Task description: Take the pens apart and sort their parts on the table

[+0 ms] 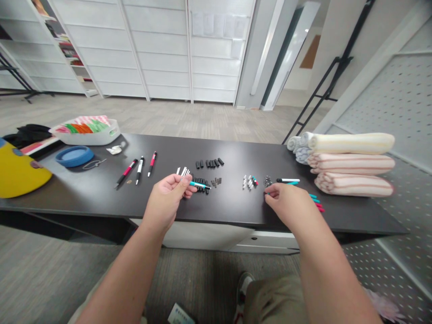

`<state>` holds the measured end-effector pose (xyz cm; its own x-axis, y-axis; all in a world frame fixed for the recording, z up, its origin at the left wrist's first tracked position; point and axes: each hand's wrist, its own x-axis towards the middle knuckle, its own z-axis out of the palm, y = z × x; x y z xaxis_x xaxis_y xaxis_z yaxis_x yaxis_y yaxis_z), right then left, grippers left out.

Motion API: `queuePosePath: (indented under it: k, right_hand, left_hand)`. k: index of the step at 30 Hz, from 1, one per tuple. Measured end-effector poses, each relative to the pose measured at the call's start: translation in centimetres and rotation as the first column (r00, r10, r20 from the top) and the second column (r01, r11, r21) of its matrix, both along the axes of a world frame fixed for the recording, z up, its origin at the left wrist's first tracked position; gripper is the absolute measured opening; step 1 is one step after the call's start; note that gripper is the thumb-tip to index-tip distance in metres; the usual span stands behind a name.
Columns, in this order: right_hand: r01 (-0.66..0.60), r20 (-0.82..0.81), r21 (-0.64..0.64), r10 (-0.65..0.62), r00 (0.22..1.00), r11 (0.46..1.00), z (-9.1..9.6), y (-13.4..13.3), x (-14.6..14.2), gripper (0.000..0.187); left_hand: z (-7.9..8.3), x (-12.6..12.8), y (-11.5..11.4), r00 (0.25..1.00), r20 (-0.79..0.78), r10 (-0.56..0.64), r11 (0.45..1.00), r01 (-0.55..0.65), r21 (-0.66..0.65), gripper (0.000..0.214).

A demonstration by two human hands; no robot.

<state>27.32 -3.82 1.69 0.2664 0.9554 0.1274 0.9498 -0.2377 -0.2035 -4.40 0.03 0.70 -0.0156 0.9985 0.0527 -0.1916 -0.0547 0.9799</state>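
Note:
My left hand [170, 192] is closed on a teal pen barrel [199, 184], held level above the black table [101, 193]. Just beyond it lie white pen tubes [183, 171], several black grips [200, 185] and small grey parts [216, 182]. My right hand [285, 201] rests on the table with fingertips pinched near a pile of small springs [267, 181]; what it pinches is too small to name. Teal and pink pen pieces [316, 202] lie by its right side, and a white pen [288, 180] lies beyond it.
Three finished pens [138, 170] lie left of centre, black caps [209, 163] further back, pen tips [249, 182] in the middle. Rolled towels [351, 164] are stacked at right. A white basket [88, 130], blue lid [74, 155] and yellow object [18, 173] sit at left.

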Motion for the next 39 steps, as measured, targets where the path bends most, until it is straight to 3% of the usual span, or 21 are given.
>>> queuePosePath:
  k: [7,14,22,24,26,29,32,35,39]
  right_hand:
    - [-0.042,-0.107,0.134,0.057,0.993,0.99,-1.1,0.5,-0.7,0.017]
    - [-0.009,-0.183,0.19,0.044,0.982,0.982,-1.5,1.0,-1.6,0.013]
    - [0.05,-0.191,0.239,-0.004,0.982,0.97,-0.1,0.3,-2.6,0.014]
    - [0.026,-0.234,0.291,0.045,0.971,0.956,0.5,-0.1,-3.3,0.014]
    - [-0.058,-0.361,0.335,0.185,0.914,0.94,0.9,-0.6,-4.6,0.021]
    - [-0.245,-0.595,0.339,0.409,0.692,0.908,0.8,-1.1,-7.1,0.036]
    - [-0.314,-0.727,0.338,0.458,0.511,0.887,0.2,-1.4,-9.2,0.042]
    - [-0.284,-0.769,0.34,0.439,0.465,0.896,-0.1,-1.4,-10.1,0.034]
    - [-0.216,-0.787,0.392,0.448,0.425,0.894,0.2,-1.5,-9.9,0.031]
  left_hand:
    - [0.0,0.0,0.0,1.0,-0.003,-0.008,1.0,0.008,0.012,0.038]
    - [-0.5,-0.3,0.2,1.0,-0.017,-0.014,1.0,0.014,0.014,0.037]
    - [-0.2,-0.1,0.0,1.0,0.001,-0.025,1.0,0.025,0.004,0.036]
    - [0.0,-0.1,-0.1,1.0,0.006,-0.029,1.0,0.029,0.004,0.036]
    - [0.2,-0.1,-0.2,0.999,0.0,-0.042,0.999,0.042,0.011,0.036]
    - [0.6,0.3,-0.6,0.996,-0.033,-0.083,0.996,0.083,0.02,0.037]
    - [0.8,1.2,-1.3,0.989,-0.049,-0.139,0.99,0.14,0.008,0.036]
    - [0.7,2.5,-2.0,0.98,-0.01,-0.199,0.98,0.198,-0.021,0.035]
    - [0.5,4.1,-2.8,0.951,0.217,-0.222,0.966,0.244,-0.08,0.036]
